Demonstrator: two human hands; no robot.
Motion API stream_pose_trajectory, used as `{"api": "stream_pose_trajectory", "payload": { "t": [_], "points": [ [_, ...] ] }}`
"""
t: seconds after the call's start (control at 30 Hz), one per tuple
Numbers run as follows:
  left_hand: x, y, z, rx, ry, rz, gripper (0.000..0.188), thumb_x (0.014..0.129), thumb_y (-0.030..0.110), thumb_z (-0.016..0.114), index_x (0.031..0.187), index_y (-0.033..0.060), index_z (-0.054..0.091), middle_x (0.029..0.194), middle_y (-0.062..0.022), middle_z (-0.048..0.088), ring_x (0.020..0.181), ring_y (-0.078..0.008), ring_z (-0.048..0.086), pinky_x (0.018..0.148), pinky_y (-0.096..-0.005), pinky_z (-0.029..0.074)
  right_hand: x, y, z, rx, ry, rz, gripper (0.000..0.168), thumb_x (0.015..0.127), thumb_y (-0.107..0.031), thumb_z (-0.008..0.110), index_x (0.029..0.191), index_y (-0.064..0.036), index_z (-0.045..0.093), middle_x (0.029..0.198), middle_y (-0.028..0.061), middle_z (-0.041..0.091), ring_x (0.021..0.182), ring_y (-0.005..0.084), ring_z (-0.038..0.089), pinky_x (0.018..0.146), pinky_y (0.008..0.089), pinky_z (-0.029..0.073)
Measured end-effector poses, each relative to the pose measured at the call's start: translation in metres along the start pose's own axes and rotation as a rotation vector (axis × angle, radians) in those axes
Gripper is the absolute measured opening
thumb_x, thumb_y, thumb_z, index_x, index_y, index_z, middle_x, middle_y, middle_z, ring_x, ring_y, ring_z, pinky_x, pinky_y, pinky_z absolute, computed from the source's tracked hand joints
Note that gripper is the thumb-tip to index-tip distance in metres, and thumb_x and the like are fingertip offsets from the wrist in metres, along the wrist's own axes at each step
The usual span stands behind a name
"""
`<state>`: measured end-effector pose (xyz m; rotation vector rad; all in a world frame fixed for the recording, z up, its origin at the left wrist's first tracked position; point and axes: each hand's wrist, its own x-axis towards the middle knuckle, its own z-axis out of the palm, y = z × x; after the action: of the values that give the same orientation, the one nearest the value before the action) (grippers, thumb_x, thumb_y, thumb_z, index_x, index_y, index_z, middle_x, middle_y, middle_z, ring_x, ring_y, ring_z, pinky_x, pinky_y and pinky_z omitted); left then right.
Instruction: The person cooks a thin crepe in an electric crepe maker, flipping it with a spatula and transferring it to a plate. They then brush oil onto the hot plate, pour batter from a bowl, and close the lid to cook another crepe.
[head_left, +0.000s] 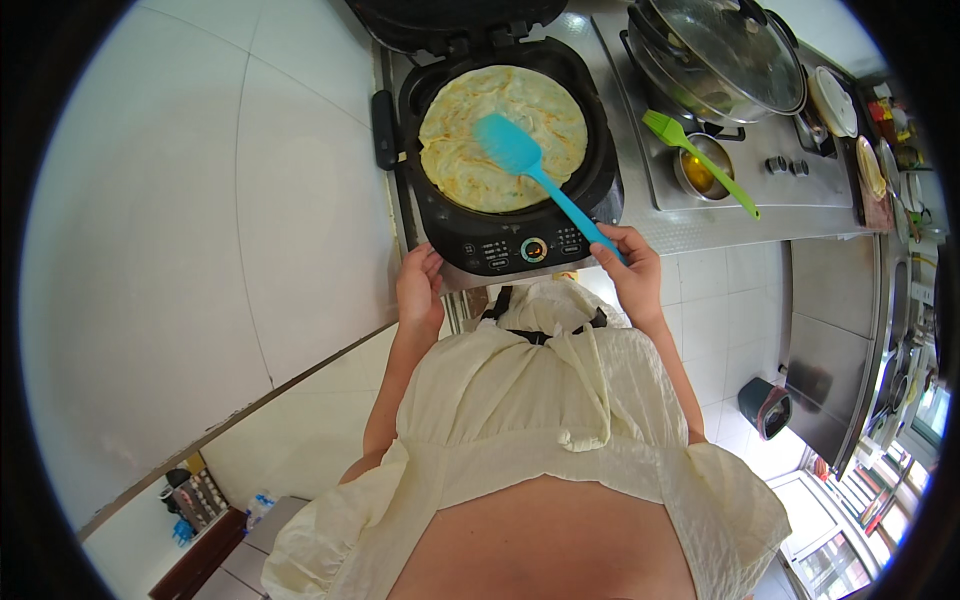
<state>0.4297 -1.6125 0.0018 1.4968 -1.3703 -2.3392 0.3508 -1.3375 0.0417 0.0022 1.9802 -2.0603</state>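
Observation:
A round, lightly browned flatbread (465, 172) lies in the open black electric griddle (450, 244), whose lid is raised at the back. My right hand (631, 270), at the griddle's front right corner, grips the handle end of a blue silicone spatula (510, 146). The spatula's head is over the middle of the flatbread; whether it touches is unclear. My left hand (421, 289) is at the griddle's front left corner, its fingers by the edge, with no tool in it.
Right of the griddle, a green silicone brush (701, 156) rests across a small metal bowl (684, 178) of yellow liquid. Behind it a large steel pot with a glass lid (742, 56) stands on the gas stove (750, 180). A white wall (315, 187) borders the griddle's left side.

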Motion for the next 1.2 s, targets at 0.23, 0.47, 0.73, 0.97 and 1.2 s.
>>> {"api": "stream_pose_trajectory", "payload": {
  "t": [0.23, 0.47, 0.73, 0.97, 1.2],
  "points": [
    [-0.002, 0.001, 0.001, -0.007, -0.004, 0.004, 0.044, 0.086, 0.033, 0.053, 0.122, 0.0076, 0.05, 0.113, -0.0065, 0.057, 0.109, -0.0175, 0.047, 0.091, -0.0303, 0.03, 0.003, -0.012, 0.014, -0.458, -0.053, -0.184, 0.027, 0.079, -0.01, 0.068, 0.104, -0.003, 0.062, 0.08, 0.0091, 0.065, 0.064, 0.0128, 0.059, 0.06, 0.0249, 0.047],
    [-0.003, 0.001, 0.003, -0.012, 0.001, 0.011, 0.045, 0.087, 0.032, 0.052, 0.123, 0.0068, 0.049, 0.114, -0.0078, 0.057, 0.109, -0.0182, 0.047, 0.09, -0.0299, 0.031, 0.012, -0.015, 0.025, -0.67, -0.084, -0.342, 0.025, 0.079, -0.017, 0.066, 0.101, -0.006, 0.063, 0.088, 0.0104, 0.066, 0.067, 0.026, 0.063, 0.06, 0.0325, 0.051],
    [-0.002, 0.001, 0.002, -0.004, -0.001, 0.014, 0.045, 0.087, 0.032, 0.052, 0.124, 0.0063, 0.049, 0.115, -0.0085, 0.056, 0.109, -0.0186, 0.047, 0.089, -0.0294, 0.032, 0.013, -0.018, 0.029, -0.772, -0.108, -0.314, 0.022, 0.078, -0.016, 0.064, 0.098, -0.007, 0.063, 0.088, 0.0104, 0.066, 0.071, 0.0303, 0.063, 0.063, 0.0379, 0.051],
    [-0.003, 0.003, 0.002, 0.003, -0.009, -0.003, 0.046, 0.087, 0.032, 0.052, 0.125, 0.006, 0.048, 0.117, -0.009, 0.055, 0.113, -0.0196, 0.046, 0.094, -0.0306, 0.03, 0.011, -0.031, 0.025, -0.882, -0.096, -0.296, 0.022, 0.077, -0.016, 0.064, 0.097, -0.007, 0.064, 0.088, 0.0107, 0.066, 0.071, 0.0314, 0.063, 0.063, 0.0379, 0.05],
    [-0.003, 0.002, 0.002, -0.01, -0.017, 0.002, 0.046, 0.087, 0.033, 0.052, 0.125, 0.0058, 0.048, 0.118, -0.0091, 0.054, 0.113, -0.0194, 0.046, 0.095, -0.0311, 0.029, 0.008, -0.041, 0.008, -0.819, -0.075, -0.257, 0.021, 0.076, -0.014, 0.066, 0.096, -0.007, 0.064, 0.084, 0.0117, 0.066, 0.068, 0.0301, 0.063, 0.061, 0.0355, 0.05]
  ]
}}
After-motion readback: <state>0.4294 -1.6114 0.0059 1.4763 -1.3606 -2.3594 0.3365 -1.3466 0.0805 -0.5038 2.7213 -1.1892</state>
